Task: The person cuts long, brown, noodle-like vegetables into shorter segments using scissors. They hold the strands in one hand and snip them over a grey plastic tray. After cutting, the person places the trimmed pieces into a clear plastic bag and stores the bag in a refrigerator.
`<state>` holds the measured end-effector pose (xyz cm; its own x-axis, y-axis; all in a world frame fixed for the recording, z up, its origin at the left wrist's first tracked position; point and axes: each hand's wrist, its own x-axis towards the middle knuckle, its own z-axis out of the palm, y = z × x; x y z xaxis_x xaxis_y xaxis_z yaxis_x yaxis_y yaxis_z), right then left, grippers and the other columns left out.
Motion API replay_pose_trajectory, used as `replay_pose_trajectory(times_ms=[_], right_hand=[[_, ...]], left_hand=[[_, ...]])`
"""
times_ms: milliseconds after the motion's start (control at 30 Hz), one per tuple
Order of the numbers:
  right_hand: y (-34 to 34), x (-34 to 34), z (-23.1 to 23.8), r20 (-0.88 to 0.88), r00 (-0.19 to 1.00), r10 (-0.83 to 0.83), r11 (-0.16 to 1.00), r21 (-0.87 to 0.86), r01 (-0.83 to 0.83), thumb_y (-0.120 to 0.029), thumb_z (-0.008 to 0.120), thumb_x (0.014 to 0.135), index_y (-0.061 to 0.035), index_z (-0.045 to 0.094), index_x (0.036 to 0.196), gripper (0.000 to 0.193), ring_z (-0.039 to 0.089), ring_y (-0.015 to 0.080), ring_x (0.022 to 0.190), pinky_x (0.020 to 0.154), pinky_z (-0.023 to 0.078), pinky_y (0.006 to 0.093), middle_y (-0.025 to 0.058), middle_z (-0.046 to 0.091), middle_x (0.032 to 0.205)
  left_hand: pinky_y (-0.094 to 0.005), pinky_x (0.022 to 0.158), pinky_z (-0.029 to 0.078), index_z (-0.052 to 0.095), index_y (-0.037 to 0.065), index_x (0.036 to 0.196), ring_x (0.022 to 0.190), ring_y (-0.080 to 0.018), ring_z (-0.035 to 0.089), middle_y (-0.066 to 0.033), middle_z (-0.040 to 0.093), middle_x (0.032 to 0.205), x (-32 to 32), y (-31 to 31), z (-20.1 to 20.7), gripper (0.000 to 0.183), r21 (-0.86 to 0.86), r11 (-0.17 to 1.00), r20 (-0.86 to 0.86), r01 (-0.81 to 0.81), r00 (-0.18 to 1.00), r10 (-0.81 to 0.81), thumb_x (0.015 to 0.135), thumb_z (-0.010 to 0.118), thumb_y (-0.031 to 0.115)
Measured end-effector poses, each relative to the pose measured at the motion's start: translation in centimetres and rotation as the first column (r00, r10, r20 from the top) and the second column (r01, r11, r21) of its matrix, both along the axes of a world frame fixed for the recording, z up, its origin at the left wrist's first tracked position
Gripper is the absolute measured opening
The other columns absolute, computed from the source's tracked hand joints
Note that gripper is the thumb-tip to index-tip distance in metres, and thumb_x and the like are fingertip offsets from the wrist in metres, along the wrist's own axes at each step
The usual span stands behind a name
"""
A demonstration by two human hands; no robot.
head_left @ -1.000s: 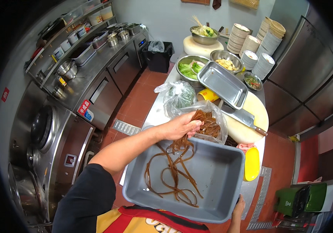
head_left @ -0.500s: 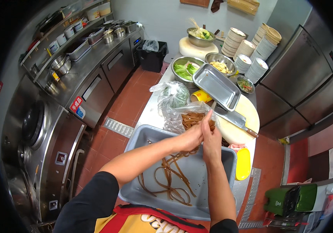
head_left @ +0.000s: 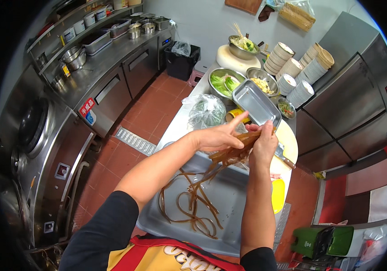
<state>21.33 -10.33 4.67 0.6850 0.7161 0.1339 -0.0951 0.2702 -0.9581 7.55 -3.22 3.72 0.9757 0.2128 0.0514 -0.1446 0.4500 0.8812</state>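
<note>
My right hand (head_left: pixel 264 147) is closed around a bundle of flat brown noodle-like strips (head_left: pixel 232 155), raised over the far side of a grey plastic tub (head_left: pixel 234 212). Beside the bundle, my left hand (head_left: pixel 218 137) has its index finger stretched out and its thumb apart, close against the strips. Whether it grips any of them is partly hidden. The lower ends of the bundle trail down toward the tub, where several long brown strips (head_left: pixel 192 198) lie in loose loops. Just beyond my hands is a clear bag of something green (head_left: pixel 205 113).
An empty metal tray (head_left: pixel 254 101) leans among bowls at the back, near lettuce in a metal bowl (head_left: pixel 224 83). A cleaver's wooden handle (head_left: pixel 285 158) rests on the round cutting board (head_left: pixel 288 135). A yellow lid (head_left: pixel 278 195) sits right of the tub, and bowl stacks (head_left: pixel 300 93) stand behind.
My hands were together above the bag of brown strips. They have parted and lifted, the right now holding a bundle and the left with fingers spread. The view has shifted slightly.
</note>
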Motion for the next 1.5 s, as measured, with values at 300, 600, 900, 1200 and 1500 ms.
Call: replay_pose_trajectory(times_ms=[300,600,900,1200,1500], right_hand=[[3.6,2.1,1.7,-0.498,0.861,0.102,0.993,0.107,-0.056,-0.030,0.045,0.099,-0.0093,0.045,0.081,0.028,0.044,0.0139,0.057,0.052,0.042,0.0311,0.0024,0.044,0.067],[6.8,7.5,-16.0,-0.692,0.697,-0.185,0.976,-0.213,0.048,-0.029,0.041,0.100,-0.0046,0.048,0.093,0.027,0.053,0.0213,0.060,0.057,0.050,0.0394,0.0085,0.053,0.076],[8.7,8.9,-23.4,-0.625,0.687,-0.370,0.775,-0.616,-0.143,-0.018,0.032,0.097,-0.0074,0.050,0.122,0.032,0.061,0.0297,0.098,0.078,0.050,0.0552,0.0103,0.058,0.117],[7.9,10.9,-18.9,-0.723,0.657,-0.214,0.809,-0.509,-0.296,-0.016,0.043,0.096,0.0045,0.046,0.124,0.035,0.052,0.0316,0.116,0.098,0.039,0.0514,0.0223,0.051,0.126],[-16.2,9.2,-8.8,0.373,0.923,-0.099,0.843,-0.461,0.277,-0.006,0.054,0.089,0.0044,0.060,0.107,0.022,0.060,0.0198,0.093,0.086,0.046,0.0290,0.0102,0.065,0.099]], left_hand=[[-0.0278,0.071,0.046,0.050,0.004,0.122,0.075,-0.0125,0.053,0.0005,0.052,0.084,-2.2,-1.9,-5.7,0.036,-0.148,0.988,-0.028,0.045,0.998,-0.050,0.095,0.054,0.029],[-0.0216,0.050,0.041,0.058,0.002,0.102,0.058,-0.0055,0.043,0.0036,0.045,0.070,-2.5,0.9,-10.0,0.023,0.242,0.964,-0.541,-0.112,0.809,0.230,0.096,0.052,0.024],[-0.0455,0.070,0.047,0.063,-0.006,0.088,0.079,-0.0411,0.061,-0.0252,0.063,0.081,1.0,3.2,-12.1,0.023,0.857,0.477,-0.458,0.195,0.712,0.532,0.089,0.051,0.014],[-0.0430,0.068,0.049,0.066,-0.005,0.083,0.076,-0.0382,0.063,-0.0238,0.064,0.078,6.5,7.3,-18.3,0.018,0.805,0.409,-0.592,0.430,0.630,0.502,0.082,0.055,0.009],[-0.0325,0.045,0.042,0.060,-0.001,0.079,0.051,-0.0181,0.053,-0.0076,0.056,0.064,7.2,6.4,-16.3,0.026,0.595,0.747,-0.771,0.298,0.474,0.425,0.093,0.047,0.017]])
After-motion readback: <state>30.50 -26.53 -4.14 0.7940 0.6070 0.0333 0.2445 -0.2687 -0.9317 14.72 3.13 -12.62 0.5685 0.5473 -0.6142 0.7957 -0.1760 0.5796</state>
